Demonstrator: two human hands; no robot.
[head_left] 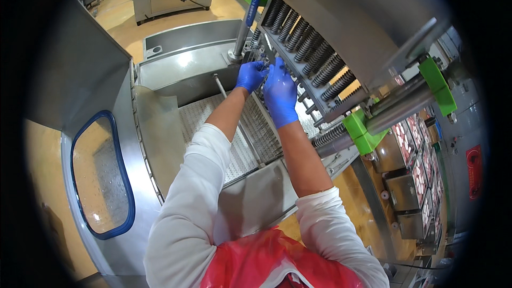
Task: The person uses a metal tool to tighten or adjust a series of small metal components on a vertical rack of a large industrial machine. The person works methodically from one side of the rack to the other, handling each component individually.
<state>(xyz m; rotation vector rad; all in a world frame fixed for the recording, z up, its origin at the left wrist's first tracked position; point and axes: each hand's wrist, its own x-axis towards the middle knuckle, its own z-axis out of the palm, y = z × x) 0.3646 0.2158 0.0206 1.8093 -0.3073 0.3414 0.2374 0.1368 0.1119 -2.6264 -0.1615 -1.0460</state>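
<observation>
Both my hands wear blue gloves and meet at the left end of a metal machine head (314, 82) lined with rows of coil springs (306, 48). My left hand (250, 77) is closed, its fingertips pinched near small metal parts beside an upright rod. Close against it on the right, my right hand (280, 95) is also closed, fingers pointing up at the lower edge of the head. Whatever lies between the fingertips is too small or hidden to make out. Below my hands are thin needles (260, 130) over a white perforated conveyor bed (200, 120).
A valve with a blue lever (255, 8) stands just beyond my hands. Green clamps (364, 132) hold a thick bar at the right. An open metal door with a blue-rimmed window (129, 202) is at the left. Metal bins (404, 191) holding pink and white pieces stand at the right.
</observation>
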